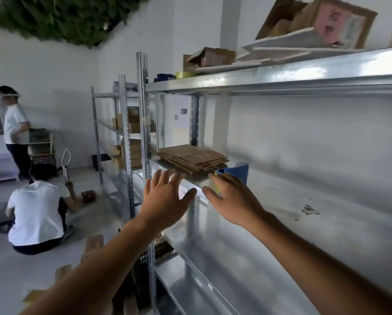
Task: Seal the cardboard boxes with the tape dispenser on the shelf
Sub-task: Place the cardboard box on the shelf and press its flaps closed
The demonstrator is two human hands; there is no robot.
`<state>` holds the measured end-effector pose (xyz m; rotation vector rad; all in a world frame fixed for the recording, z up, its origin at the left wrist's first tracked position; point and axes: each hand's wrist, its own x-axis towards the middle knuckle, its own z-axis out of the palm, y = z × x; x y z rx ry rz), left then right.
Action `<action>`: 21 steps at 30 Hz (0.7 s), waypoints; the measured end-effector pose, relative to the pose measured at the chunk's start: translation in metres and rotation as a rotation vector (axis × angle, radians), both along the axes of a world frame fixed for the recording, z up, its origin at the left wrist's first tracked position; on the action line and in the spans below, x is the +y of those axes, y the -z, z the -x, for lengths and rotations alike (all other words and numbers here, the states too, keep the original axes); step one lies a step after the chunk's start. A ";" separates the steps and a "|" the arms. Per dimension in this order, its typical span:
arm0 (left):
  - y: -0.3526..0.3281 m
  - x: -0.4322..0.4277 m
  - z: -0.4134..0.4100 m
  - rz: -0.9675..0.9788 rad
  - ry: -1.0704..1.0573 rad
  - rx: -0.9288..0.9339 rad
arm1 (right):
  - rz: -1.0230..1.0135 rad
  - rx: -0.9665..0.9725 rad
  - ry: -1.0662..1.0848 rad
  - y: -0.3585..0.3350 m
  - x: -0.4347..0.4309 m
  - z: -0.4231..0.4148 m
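**Hands reach for tape on warehouse shelf**

In a white-walled storeroom, a person's right hand (232,197) curls its fingers over a blue plastic tape dispenser (241,169) standing at centre frame on the middle board of a galvanised steel shelf (292,208). The left hand (165,197) hovers just beside it, fingers spread and holding nothing. A stack of flattened brown cardboard boxes (191,158) lies just behind. On the top board, upper right, sit open cardboard cartons (313,19) and white foam sheets (281,45). The writing on a pink carton label (331,26) is too blurred to read. At left, one white-shirted worker (14,123) stands and another (37,214) kneels on the grey floor.
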<state>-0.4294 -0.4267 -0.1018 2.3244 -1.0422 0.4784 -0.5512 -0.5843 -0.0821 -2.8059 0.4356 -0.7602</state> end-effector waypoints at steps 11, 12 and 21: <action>-0.015 -0.063 -0.197 -0.096 0.042 0.025 | -0.031 0.036 0.037 -0.012 -0.075 -0.172; -0.015 -0.070 -0.212 -0.090 0.055 0.033 | -0.032 0.040 0.044 -0.012 -0.080 -0.184; -0.012 -0.146 -0.343 -0.157 0.149 0.079 | -0.018 0.109 0.215 0.003 -0.123 -0.282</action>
